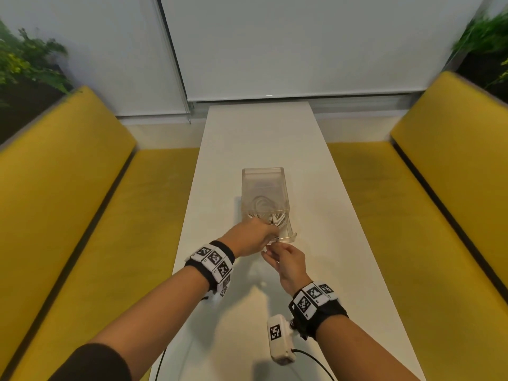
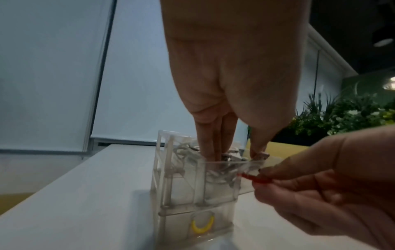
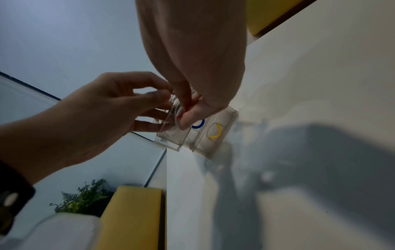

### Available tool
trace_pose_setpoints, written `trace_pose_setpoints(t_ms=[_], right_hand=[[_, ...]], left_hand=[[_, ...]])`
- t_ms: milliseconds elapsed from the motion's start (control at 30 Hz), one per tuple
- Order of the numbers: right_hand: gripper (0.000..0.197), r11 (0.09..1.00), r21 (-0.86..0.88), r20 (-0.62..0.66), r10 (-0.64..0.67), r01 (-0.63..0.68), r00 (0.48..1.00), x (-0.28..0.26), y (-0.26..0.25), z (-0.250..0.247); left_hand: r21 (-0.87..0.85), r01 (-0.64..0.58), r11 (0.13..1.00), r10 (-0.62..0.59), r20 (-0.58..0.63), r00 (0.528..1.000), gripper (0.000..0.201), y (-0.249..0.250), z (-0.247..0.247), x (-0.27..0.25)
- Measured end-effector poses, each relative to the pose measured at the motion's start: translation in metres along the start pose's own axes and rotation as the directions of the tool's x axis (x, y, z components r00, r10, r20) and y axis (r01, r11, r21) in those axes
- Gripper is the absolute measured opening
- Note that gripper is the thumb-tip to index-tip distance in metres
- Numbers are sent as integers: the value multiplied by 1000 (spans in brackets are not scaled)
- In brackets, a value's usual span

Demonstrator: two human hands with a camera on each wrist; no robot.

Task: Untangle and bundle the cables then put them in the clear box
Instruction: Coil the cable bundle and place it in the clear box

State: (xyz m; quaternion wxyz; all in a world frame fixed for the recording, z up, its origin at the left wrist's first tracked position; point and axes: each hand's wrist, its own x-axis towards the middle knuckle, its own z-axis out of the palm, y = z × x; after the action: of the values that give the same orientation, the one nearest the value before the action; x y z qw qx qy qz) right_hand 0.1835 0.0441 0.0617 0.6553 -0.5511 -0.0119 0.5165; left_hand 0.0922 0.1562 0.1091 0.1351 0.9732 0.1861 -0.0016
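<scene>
The clear box (image 1: 262, 170) stands on the white table (image 1: 247, 127), divided into compartments. White cables (image 1: 277, 219) lie bundled in its near part, and another white coil lies farther back. My left hand (image 1: 270, 229) reaches down into the box. In the left wrist view its fingers (image 2: 210, 148) and thumb close around the white cables (image 2: 183, 150). My right hand (image 1: 270, 250) is at the box's near edge and pinches a red rubber band (image 2: 256, 179) right beside the left thumb. The same red rubber band (image 3: 184, 110) shows between the right fingertips.
A yellow band (image 2: 202, 225) and a blue band (image 3: 198, 124) lie in the small compartments at the box's near end. Yellow benches (image 1: 82, 202) run along both sides of the narrow table. Plants (image 1: 24, 64) stand behind the benches. A white blind hangs beyond the table's far end.
</scene>
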Motion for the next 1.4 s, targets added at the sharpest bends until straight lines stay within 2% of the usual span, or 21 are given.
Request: trace_pose_setpoints(t_ms=[67, 133, 267, 333, 400, 467, 500, 567, 700, 833, 933, 1033, 1100, 1167, 1200, 1300, 1400], right_hand=[[7, 1000, 0, 10, -13, 13, 1000, -3, -2, 0], [10, 1000, -2, 28, -30, 30, 999, -5, -2, 0], [25, 996, -70, 5, -55, 55, 998, -7, -3, 2], [28, 995, -74, 8, -64, 64, 998, -7, -3, 2], [23, 998, -36, 22, -51, 52, 998, -8, -5, 3], [15, 999, -7, 29, -40, 40, 999, -7, -7, 3], [12, 999, -6, 27, -38, 38, 999, -7, -8, 3], [12, 999, -17, 13, -34, 34, 999, -6, -8, 3], [12, 1000, 14, -8, -19, 19, 1000, -5, -6, 2], [4, 999, 45, -5, 5, -5, 1000, -6, -7, 2], [5, 998, 53, -14, 15, -15, 1000, -4, -7, 1], [5, 998, 53, -18, 18, -17, 1000, -3, -8, 0], [6, 998, 57, -7, 14, -13, 1000, -3, -9, 0], [7, 999, 54, 1, 5, -6, 1000, -2, -10, 0], [7, 999, 55, 2, 1, -1, 1000, -2, -10, 0], [5, 998, 65, 1, 0, 0, 1000, -1, -8, 1], [5, 996, 86, 4, 4, -5, 1000, 1, -8, 2]], left_hand=[[77, 27, 997, -26, -6, 1000, 28, 2, 1, 4], [165, 98, 981, -102, 17, 995, 33, 11, 1, 10], [325, 159, 932, -230, 193, 954, 54, 33, 9, 21], [334, 169, 927, -249, 213, 945, 53, 36, 6, 20], [287, 183, 940, -235, 158, 959, 48, 32, 1, 12], [241, 159, 957, -168, 17, 986, 43, 25, 2, 2], [217, 140, 966, -131, -56, 990, 41, 23, 5, -4], [187, 127, 974, -104, -126, 987, 42, 22, 13, -15], [312, 111, 943, -73, -130, 989, 49, 19, 26, -26], [286, 137, 948, -79, -206, 975, 43, 13, 28, -32], [365, 134, 921, -77, -167, 983, 46, 12, 25, -32], [342, 81, 936, -36, -135, 990, 55, 11, 15, -30], [283, 74, 956, -6, -234, 972, 48, 10, 5, -31], [209, 100, 973, -15, -376, 927, 31, 7, 0, -35], [184, 127, 975, -41, -408, 912, 34, 5, 2, -37], [205, 162, 965, -92, -315, 945, 53, -7, 17, -43], [215, 121, 969, -75, -211, 975, 51, -17, 32, -49]])
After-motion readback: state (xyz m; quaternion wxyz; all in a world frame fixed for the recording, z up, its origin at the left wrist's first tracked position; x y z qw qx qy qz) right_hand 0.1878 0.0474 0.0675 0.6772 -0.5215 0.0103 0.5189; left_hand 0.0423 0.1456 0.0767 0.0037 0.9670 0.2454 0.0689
